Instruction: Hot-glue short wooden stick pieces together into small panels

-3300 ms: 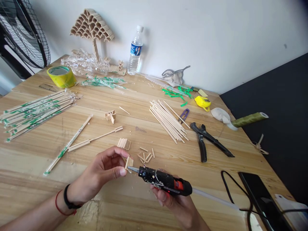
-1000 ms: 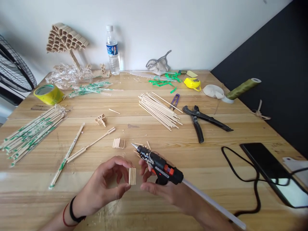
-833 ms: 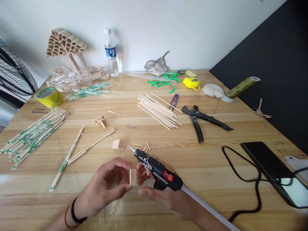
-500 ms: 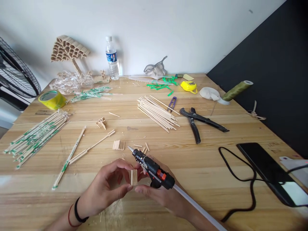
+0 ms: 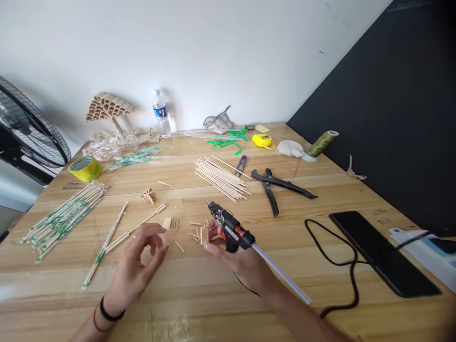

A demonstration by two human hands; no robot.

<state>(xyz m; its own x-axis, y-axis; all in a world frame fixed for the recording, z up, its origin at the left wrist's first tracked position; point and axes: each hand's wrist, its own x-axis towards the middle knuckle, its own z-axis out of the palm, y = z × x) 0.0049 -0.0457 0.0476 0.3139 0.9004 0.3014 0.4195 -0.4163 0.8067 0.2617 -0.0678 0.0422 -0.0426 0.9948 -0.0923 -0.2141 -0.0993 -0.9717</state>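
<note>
My right hand [image 5: 245, 266] is wrapped round a black glue gun [image 5: 231, 227], with a long glue stick coming out of its back. The same hand pinches a small block of short wooden sticks [image 5: 204, 235] between thumb and fingertips. My left hand [image 5: 144, 256] is a little to the left, fingers curved and apart, holding nothing. Just beyond its fingertips lies a flat bundle of short sticks [image 5: 171, 223]. Several loose short pieces [image 5: 194, 234] lie beside the pinched block. A small stick assembly [image 5: 148, 195] stands farther back.
Long sticks [image 5: 223, 179], black cutters [image 5: 270, 187] and purple snips [image 5: 241, 165] lie mid-table. Wrapped sticks [image 5: 66, 218] and yellow tape [image 5: 85, 168] are left. A phone-like black slab [image 5: 383, 251] and cable [image 5: 354, 285] lie right. A bottle [image 5: 162, 116] stands behind.
My left hand has let go of the small block and moved left. My right hand now holds the block alone, along with the glue gun. The camera view has shifted.
</note>
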